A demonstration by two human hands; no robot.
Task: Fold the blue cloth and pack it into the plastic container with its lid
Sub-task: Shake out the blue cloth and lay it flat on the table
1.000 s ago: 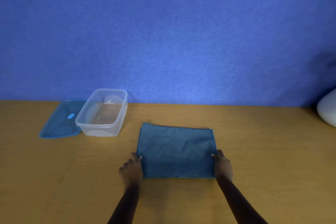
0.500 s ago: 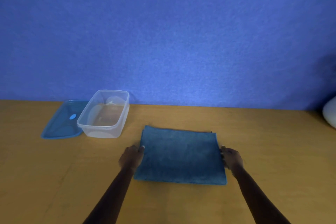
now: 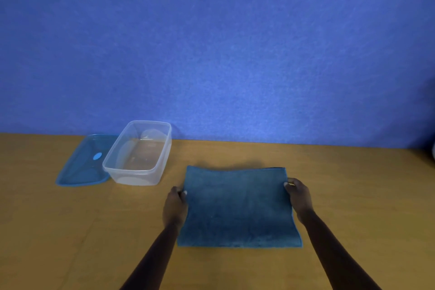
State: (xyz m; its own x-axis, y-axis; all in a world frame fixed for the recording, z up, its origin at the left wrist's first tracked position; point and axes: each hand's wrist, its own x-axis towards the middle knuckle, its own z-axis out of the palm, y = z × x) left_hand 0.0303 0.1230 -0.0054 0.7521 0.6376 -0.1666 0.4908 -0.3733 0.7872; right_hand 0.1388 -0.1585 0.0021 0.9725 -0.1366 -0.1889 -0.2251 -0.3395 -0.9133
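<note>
The blue cloth [image 3: 237,207], folded into a rectangle, is in front of me on the wooden table [image 3: 353,195], its far part lifted. My left hand [image 3: 175,207] pinches its left edge and my right hand [image 3: 299,198] pinches its right edge. A clear plastic container [image 3: 138,155] stands empty at the back left, apart from the cloth. Its blue lid [image 3: 82,162] lies flat just left of the container, partly behind it.
A blue wall [image 3: 211,42] rises right behind the table's back edge. A pale object peeks in at the far right edge of the view. Bare wood lies left of the cloth, in front of the container.
Both hands have slid forward along the cloth's side edges and closed on them. The cloth's far part has come up off the table.
</note>
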